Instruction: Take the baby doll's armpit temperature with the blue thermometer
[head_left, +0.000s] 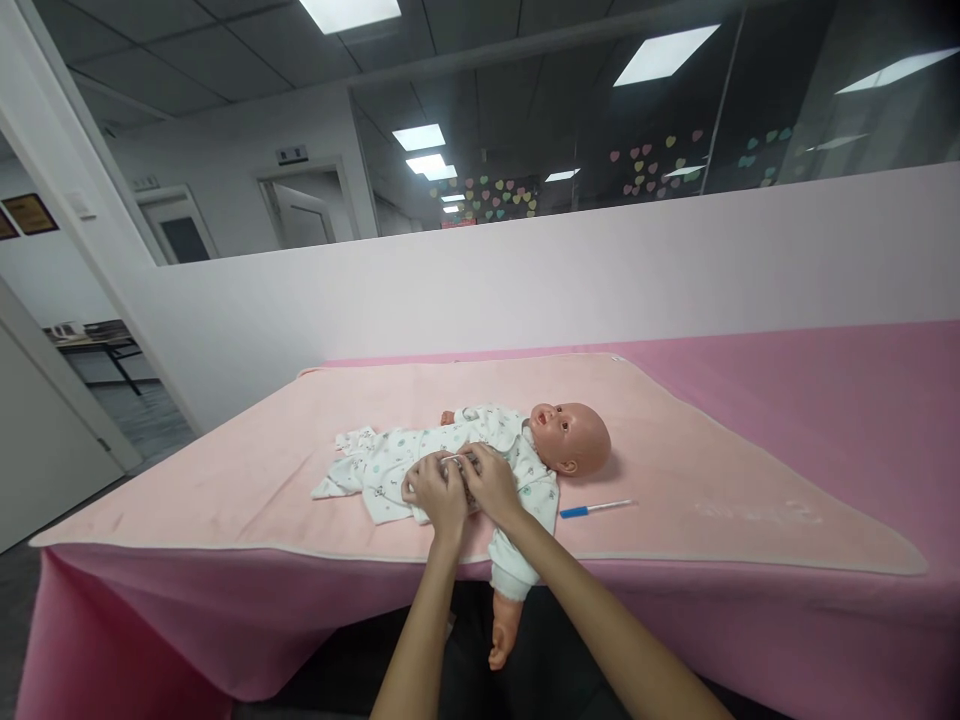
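A baby doll [573,438] lies on its back, its head toward the right, in a white baby garment [420,440] with small prints. My left hand [437,488] and my right hand [489,480] meet at the near side of its waist. Both hands have their fingers pinched close together, and a thin white strip [451,458], which looks like a tie of the garment, shows between the fingertips. One doll arm [505,628] sticks out of its sleeve past the near table edge. My fingers hide part of the garment's side.
Beside the doll, to the right, lies a thin stick with a blue end [575,512]. A peach blanket [247,460] covers the pink tablecloth [825,420]. Behind the table rises a white half wall [525,285] with glass above.
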